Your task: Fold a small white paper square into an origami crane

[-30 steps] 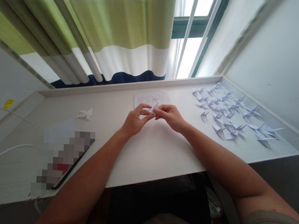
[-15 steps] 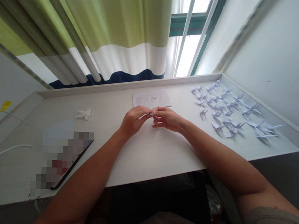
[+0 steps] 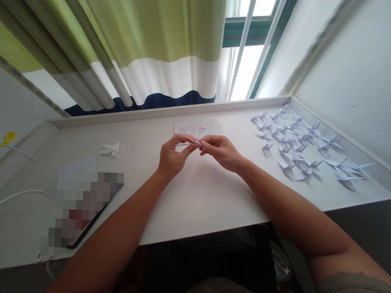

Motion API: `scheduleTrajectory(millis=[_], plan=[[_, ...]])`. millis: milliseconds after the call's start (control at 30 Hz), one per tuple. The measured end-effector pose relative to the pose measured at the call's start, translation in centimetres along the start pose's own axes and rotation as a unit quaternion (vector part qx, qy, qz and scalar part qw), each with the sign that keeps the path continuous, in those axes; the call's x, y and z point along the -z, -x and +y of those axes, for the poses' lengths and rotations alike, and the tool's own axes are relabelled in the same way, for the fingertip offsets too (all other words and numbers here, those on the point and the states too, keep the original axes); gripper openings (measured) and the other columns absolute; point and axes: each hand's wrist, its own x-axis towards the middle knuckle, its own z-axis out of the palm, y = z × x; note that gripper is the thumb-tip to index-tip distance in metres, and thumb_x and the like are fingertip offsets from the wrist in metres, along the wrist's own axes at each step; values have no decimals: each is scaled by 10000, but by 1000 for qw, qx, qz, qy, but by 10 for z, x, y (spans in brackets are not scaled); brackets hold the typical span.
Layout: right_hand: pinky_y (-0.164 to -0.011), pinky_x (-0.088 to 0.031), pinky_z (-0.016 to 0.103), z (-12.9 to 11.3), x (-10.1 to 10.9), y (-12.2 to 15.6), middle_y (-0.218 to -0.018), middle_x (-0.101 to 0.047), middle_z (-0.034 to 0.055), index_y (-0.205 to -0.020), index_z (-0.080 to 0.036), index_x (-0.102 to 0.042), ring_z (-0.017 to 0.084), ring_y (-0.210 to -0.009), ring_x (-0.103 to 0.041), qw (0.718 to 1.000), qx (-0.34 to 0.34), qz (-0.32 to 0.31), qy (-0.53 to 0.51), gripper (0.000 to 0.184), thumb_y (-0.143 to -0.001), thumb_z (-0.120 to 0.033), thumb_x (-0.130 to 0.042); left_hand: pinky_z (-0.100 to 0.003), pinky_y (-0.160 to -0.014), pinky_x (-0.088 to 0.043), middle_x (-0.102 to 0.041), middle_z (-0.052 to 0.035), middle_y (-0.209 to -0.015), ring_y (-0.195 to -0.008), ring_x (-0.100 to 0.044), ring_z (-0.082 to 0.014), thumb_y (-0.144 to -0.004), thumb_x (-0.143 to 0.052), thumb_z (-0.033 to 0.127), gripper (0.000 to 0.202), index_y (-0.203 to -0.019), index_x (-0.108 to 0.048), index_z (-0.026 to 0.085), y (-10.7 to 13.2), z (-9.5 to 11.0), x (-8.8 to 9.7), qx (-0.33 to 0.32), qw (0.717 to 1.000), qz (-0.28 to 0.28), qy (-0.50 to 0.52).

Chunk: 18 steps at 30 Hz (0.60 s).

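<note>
Between my fingertips is a small piece of folded white paper (image 3: 197, 142), mostly covered by the fingers. My left hand (image 3: 175, 155) pinches it from the left, thumb below and fingers above. From the right, my right hand (image 3: 222, 152) grips the same paper between thumb and forefinger, its other fingers curled beneath. Both hands are held above the table, fingertips meeting. Just behind them lies a sheet of paper with printing or writing (image 3: 196, 127). Several folded white paper cranes (image 3: 302, 137) stand grouped at the right of the table.
The white table (image 3: 192, 207) has a raised rim (image 3: 151, 113) along its back. Crumpled white tissue (image 3: 110, 149) lies at the left. Nearer is a dark-edged flat device (image 3: 95, 215) with a blurred face, beside white cables (image 3: 12, 196). A striped curtain (image 3: 149, 34) hangs behind.
Both hands have shifted slightly upward and their fingers have moved on the folded paper. A thin edge of it now shows inside the left hand.
</note>
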Motion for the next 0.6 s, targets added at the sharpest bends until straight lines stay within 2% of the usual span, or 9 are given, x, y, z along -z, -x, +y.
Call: scheduleTrajectory(millis=[100, 233, 333, 500, 600], plan=[[-851, -577, 340, 2, -2, -1, -885, -743, 13, -841, -226, -764, 161, -852, -651, 999, 28, 32, 12, 399, -764, -590, -909, -431, -1001, -569, -798, -70, -1066, -1072, -739, -245, -858, -866, 444, 202, -885, -818, 250, 1, 1, -2, -14, 1000, 12, -5], [-850, -599, 368, 3, -9, -3, -844, -753, 21, -825, -221, -746, 175, -839, -681, 998, 31, 57, 1, 441, -746, -622, -912, -383, -908, -592, -794, -37, -947, -929, -747, -205, -869, -851, 439, 210, -940, -817, 245, 3, 1, -5, 19, 999, 33, 6], [-874, -610, 389, 2, -12, -2, -831, -755, 24, -819, -219, -756, 179, -835, -693, 998, 26, 64, -7, 444, -744, -629, -909, -371, -892, -595, -804, -38, -954, -939, -748, -210, -894, -822, 429, 184, -927, -817, 247, 4, 1, -6, 25, 999, 28, -3], [-827, -616, 375, 0, -9, 0, -979, -777, 40, -892, -236, -805, 186, -893, -700, 996, 62, 60, 2, 366, -754, -552, -927, -357, -885, -600, -822, -58, -1022, -973, -756, -213, -932, -781, 412, 186, -971, -853, 245, 5, 3, -6, 19, 1000, 18, 10], [-763, -618, 376, -1, -10, 0, -999, -774, 51, -854, -237, -801, 190, -865, -688, 993, 83, 76, 28, 359, -731, -542, -943, -368, -907, -613, -824, -70, -1072, -1014, -762, -223, -944, -768, 429, 206, -980, -866, 252, 5, 4, -7, 23, 999, 1, 22]])
